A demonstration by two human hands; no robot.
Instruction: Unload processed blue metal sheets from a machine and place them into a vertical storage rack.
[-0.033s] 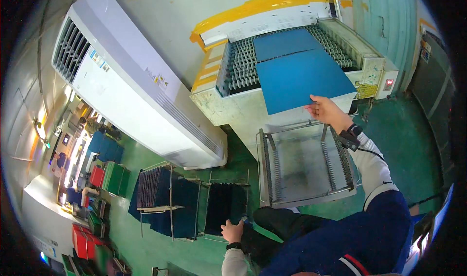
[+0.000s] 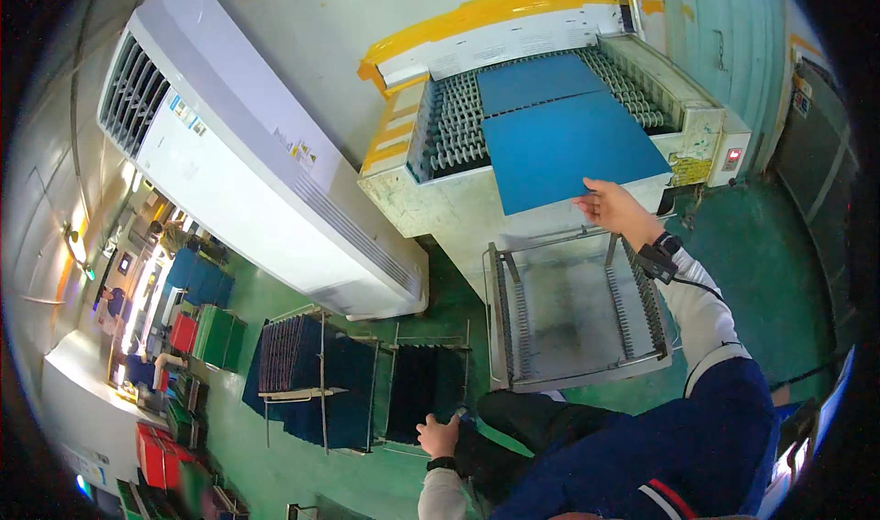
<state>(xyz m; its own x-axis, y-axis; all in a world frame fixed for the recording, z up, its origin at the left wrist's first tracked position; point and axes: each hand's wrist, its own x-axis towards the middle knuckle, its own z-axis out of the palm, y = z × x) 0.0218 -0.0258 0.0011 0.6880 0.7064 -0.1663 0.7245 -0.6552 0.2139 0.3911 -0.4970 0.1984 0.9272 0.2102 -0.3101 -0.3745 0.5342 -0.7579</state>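
My right hand [image 2: 612,210] is at the front edge of a flat blue panel [image 2: 573,153]. Its thumb overlaps the edge and its fingers are slightly curled and apart, with no clear grip on the panel. A second blue panel [image 2: 536,82] lies just behind, both on the ridged rollers [image 2: 454,121] of a conveyor machine [image 2: 440,204]. Low in the view, my left hand [image 2: 438,436] hangs beside a small wire rack of dark panels [image 2: 423,387], thumb and fingers spread. Whether it touches the rack I cannot tell.
In front of the machine stands a metal tray [image 2: 573,314] with toothed rails. A larger rack of dark panels [image 2: 321,373] stands on the green floor to the left. A tall white air conditioner [image 2: 266,172] leans across the left side; red bins [image 2: 158,451] stand beyond.
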